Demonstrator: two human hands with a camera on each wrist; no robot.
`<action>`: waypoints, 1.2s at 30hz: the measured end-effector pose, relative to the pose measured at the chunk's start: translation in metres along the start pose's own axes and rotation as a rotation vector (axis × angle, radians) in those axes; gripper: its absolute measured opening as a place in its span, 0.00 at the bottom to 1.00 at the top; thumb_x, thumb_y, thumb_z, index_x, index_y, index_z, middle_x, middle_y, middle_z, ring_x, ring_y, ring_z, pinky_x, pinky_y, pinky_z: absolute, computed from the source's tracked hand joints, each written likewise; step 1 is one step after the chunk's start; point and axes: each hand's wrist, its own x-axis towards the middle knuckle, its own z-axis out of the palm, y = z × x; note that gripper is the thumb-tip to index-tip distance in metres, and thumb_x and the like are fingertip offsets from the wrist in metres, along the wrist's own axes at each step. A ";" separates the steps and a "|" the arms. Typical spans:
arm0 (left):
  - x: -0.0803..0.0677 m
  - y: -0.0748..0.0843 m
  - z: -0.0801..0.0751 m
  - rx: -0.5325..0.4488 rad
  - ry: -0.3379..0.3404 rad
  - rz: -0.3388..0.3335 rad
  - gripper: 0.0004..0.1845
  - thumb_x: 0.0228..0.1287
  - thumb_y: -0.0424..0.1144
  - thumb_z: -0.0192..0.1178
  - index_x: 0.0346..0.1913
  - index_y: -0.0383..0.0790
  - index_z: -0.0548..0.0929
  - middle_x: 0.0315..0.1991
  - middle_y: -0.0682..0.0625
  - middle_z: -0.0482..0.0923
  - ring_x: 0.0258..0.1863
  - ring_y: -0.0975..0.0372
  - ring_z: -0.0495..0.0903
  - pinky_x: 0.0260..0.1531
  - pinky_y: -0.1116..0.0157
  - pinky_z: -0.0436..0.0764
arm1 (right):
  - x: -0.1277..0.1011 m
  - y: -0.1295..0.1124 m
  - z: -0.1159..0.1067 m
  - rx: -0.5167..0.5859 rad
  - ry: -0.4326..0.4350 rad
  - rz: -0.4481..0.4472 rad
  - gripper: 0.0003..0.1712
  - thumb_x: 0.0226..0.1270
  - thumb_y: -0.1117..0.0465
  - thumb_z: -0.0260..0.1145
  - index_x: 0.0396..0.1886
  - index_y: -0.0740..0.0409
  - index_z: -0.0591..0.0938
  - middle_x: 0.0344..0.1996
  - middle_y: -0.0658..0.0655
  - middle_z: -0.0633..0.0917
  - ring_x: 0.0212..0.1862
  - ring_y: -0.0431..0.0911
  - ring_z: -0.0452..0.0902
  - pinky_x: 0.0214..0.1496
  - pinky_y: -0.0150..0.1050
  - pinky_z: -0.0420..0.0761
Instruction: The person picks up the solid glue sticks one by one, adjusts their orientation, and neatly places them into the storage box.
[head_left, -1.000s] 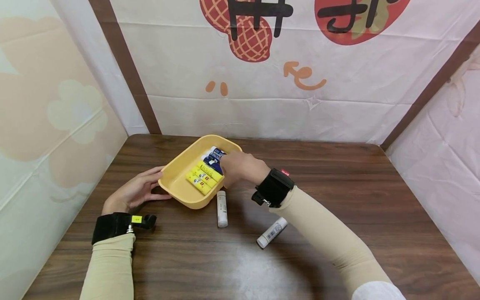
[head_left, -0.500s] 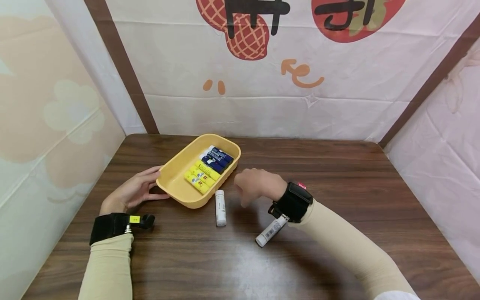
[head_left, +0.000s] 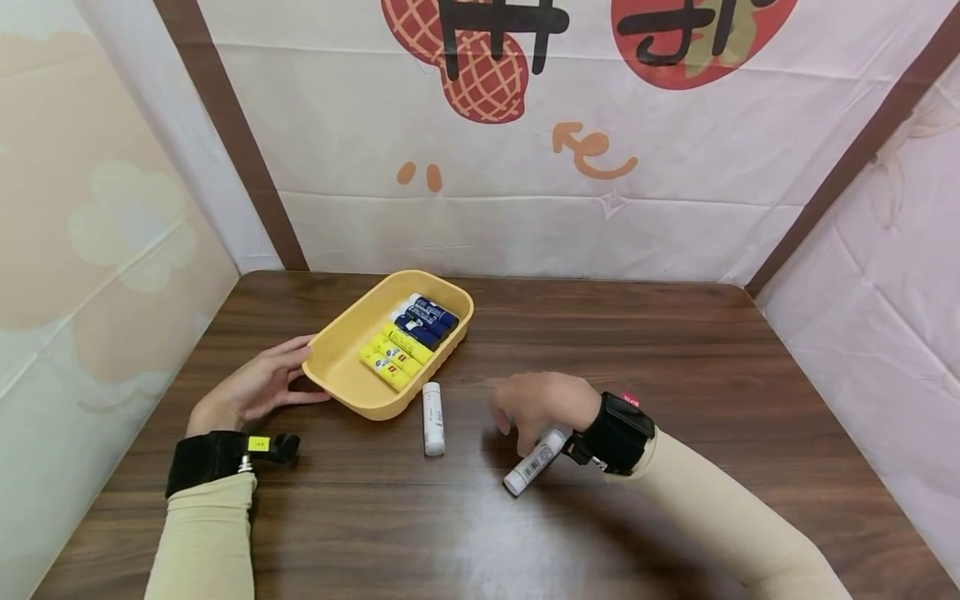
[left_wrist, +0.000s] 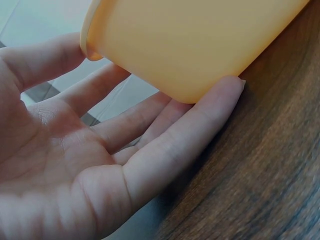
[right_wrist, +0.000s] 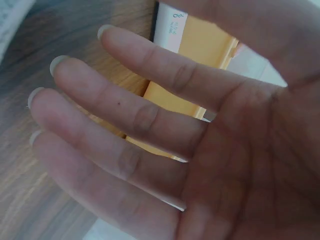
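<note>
My left hand (head_left: 255, 392) touches the near-left corner of a yellow plastic basket (head_left: 330, 371); the left wrist view shows its extended thumb (left_wrist: 200, 117) along the basket's lower wall and other fingers at the rim and end. Inside lie several small stick tubes, shaped like lip balms: yellow tubes (head_left: 395, 354) and dark blue tubes (head_left: 426, 321) side by side. Over a slanted white tube (head_left: 528, 469) hovers my right hand (head_left: 551, 404), fingers spread, with nothing held. Whether it touches that tube is unclear. Another white tube (head_left: 432, 419) lies beside the basket.
Everything stands on a dark wood-grain table (head_left: 360, 517). A printed cloth (head_left: 450, 225) hangs behind the table, with further cloth walls at left and right. Each wrist wears a black strap (head_left: 618, 433).
My right hand has withdrawn from the basket, moving right and towards me to the slanted white tube. The left hand stays at the basket's corner. The head view has shifted slightly.
</note>
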 end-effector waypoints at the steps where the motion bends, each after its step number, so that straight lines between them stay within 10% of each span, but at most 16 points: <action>1: 0.000 0.000 0.000 0.000 0.003 -0.004 0.25 0.86 0.43 0.42 0.79 0.45 0.60 0.63 0.64 0.77 0.60 0.70 0.80 0.54 0.54 0.89 | -0.001 0.002 0.002 -0.003 -0.005 -0.012 0.16 0.54 0.66 0.79 0.42 0.55 0.86 0.40 0.50 0.83 0.36 0.41 0.69 0.36 0.32 0.72; 36: 0.003 -0.002 -0.003 -0.002 0.018 -0.029 0.29 0.86 0.43 0.42 0.83 0.43 0.53 0.65 0.61 0.73 0.60 0.68 0.80 0.56 0.52 0.88 | 0.011 0.015 0.025 -0.013 -0.041 -0.010 0.21 0.48 0.76 0.76 0.30 0.44 0.83 0.32 0.46 0.76 0.31 0.39 0.64 0.27 0.31 0.65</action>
